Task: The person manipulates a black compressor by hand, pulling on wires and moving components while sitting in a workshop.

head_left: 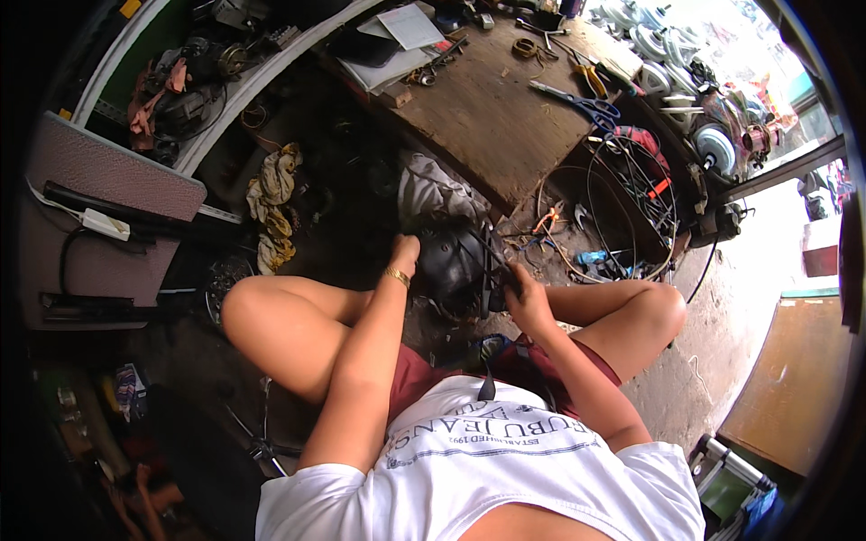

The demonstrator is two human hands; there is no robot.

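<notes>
Black rounded object, smooth, glossy in patches; dark strip along right side; lies between hands.

Upper-right glare, deep central shadow

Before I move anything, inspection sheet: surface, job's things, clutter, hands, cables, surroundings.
Surface: wooden bench top, stained, tools along its far and right sides.
Job's things: rounded black object, between the hands; exact kind unclear.
Clutter: blue-handled scissors on bench; yellow-stained cloth left.
Hands: left hand at object's left side, right hand at its right; grips unclear.
Cables: tangled cables right of bench.
Surroundings: loaded shelf left; brown panel right.
</notes>
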